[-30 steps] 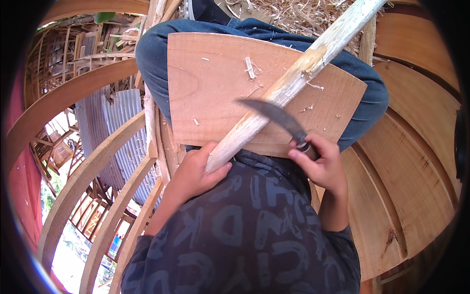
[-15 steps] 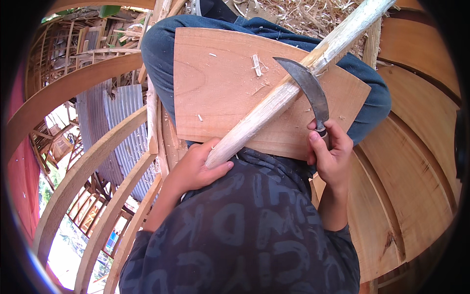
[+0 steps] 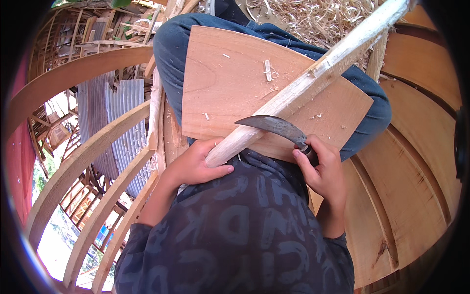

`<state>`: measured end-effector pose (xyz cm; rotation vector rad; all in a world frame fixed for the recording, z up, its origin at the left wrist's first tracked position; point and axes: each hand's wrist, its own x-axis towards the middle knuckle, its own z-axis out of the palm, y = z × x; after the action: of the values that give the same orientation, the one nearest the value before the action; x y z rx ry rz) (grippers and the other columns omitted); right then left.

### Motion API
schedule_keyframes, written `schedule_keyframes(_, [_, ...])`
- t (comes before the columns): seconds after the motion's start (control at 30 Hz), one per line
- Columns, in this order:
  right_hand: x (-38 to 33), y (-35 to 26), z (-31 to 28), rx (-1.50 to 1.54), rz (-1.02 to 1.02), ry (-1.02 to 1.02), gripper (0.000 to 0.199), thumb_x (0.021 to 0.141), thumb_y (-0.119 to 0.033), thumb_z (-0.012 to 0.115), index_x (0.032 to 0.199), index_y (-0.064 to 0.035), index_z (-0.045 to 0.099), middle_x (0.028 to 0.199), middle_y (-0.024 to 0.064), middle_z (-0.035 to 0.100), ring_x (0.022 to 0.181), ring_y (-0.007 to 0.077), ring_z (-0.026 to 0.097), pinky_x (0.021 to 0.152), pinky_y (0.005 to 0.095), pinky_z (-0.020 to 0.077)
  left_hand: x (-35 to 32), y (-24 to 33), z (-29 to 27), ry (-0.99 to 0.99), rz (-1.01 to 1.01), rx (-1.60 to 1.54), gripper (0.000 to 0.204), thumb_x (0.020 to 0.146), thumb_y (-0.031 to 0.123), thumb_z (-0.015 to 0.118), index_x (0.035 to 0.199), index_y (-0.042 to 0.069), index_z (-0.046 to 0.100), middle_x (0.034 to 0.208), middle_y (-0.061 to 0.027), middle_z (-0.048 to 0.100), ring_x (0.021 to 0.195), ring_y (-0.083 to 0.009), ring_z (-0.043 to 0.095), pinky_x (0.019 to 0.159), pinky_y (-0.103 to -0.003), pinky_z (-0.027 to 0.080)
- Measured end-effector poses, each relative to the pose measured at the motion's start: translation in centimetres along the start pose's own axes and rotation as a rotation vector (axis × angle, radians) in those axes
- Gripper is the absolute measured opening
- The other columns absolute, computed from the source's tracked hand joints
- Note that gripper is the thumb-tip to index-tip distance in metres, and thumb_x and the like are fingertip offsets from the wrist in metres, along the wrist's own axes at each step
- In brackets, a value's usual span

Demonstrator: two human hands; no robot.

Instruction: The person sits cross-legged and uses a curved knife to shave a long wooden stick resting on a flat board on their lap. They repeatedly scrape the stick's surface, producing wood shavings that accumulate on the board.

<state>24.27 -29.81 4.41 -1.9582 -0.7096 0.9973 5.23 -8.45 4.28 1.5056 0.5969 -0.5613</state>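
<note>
A long, pale peeled wooden pole (image 3: pixel 289 99) slants from my waist up to the far right. My left hand (image 3: pixel 195 164) is closed around its near end, thumb on top. In my right hand (image 3: pixel 320 166) is the dark handle of a sickle-like curved knife (image 3: pixel 276 126). Its blade points left and lies across the pole, a little beyond my left hand. Under the pole, a flat wooden board (image 3: pixel 220 73) rests over my lap. A curled wood sliver (image 3: pixel 268 71) and small chips lie on the board.
Curved wooden ribs (image 3: pixel 90 144) rise on the left, with corrugated metal sheets (image 3: pixel 126 134) beyond them. Broad curved planks (image 3: pixel 416 161) form a wall on the right. A heap of wood shavings (image 3: pixel 313 19) covers the ground at the far side.
The knife has come down along the pole toward me, and its blade has turned from pointing up to pointing left. My left hand keeps its hold on the pole's end.
</note>
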Motion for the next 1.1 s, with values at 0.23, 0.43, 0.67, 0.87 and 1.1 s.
schedule_keyframes(0.23, [0.9,0.9,-0.2,0.047,0.106,0.286,0.019,0.089,-0.01,0.061,0.075,-0.0034,0.05,0.054,-0.0042,0.04,0.049,0.0033,0.037,0.045,0.0209,0.0267,-0.7,3.2,-0.7,0.166,0.115,0.205,0.037,0.084,0.032,0.065,0.1,-0.001,0.056,0.074,-0.0228,0.063,0.07,-0.0379,0.063,0.065,-0.041,0.049])
schedule_keyframes(0.43, [4.6,-2.5,0.0,0.421,-0.017,0.257,0.013,0.094,-0.01,0.053,0.089,0.0004,0.047,0.077,0.0079,0.056,0.05,0.0082,0.049,0.042,0.0205,0.0429,-0.4,3.4,0.3,0.447,0.269,0.381,0.031,0.089,0.027,0.057,0.1,-0.002,0.055,0.073,-0.0225,0.061,0.068,-0.0391,0.061,0.062,-0.045,0.048])
schedule_keyframes(0.67, [6.2,-3.3,1.4,0.235,-0.084,0.206,0.023,0.094,-0.013,0.055,0.108,0.0046,0.049,0.1,0.012,0.06,0.067,0.0115,0.062,0.043,0.0205,0.0483,-0.3,4.8,1.3,0.612,0.322,0.475,0.036,0.087,0.025,0.058,0.106,-0.003,0.048,0.079,-0.0215,0.058,0.074,-0.0409,0.06,0.066,-0.046,0.049])
schedule_keyframes(0.87, [6.8,-3.5,0.4,0.251,-0.041,0.172,0.02,0.09,-0.014,0.062,0.098,0.0009,0.052,0.072,0.0034,0.056,0.055,0.008,0.055,0.046,0.0202,0.0442,-0.6,7.4,0.1,0.38,0.259,0.386,0.041,0.079,0.01,0.05,0.116,-0.004,0.039,0.105,-0.0276,0.051,0.101,-0.0417,0.053,0.087,-0.048,0.042])
schedule_keyframes(1.1, [7.5,-5.6,0.7,-0.058,0.002,0.157,0.034,0.076,-0.025,0.078,0.08,0.0007,0.057,0.048,0.0025,0.046,0.045,0.0077,0.043,0.044,0.028,0.0343,-2.7,5.5,-3.8,-0.257,-0.236,-0.322,0.038,0.091,0.028,0.06,0.114,0.0,0.049,0.094,-0.0143,0.064,0.082,-0.0185,0.065,0.07,-0.031,0.052])
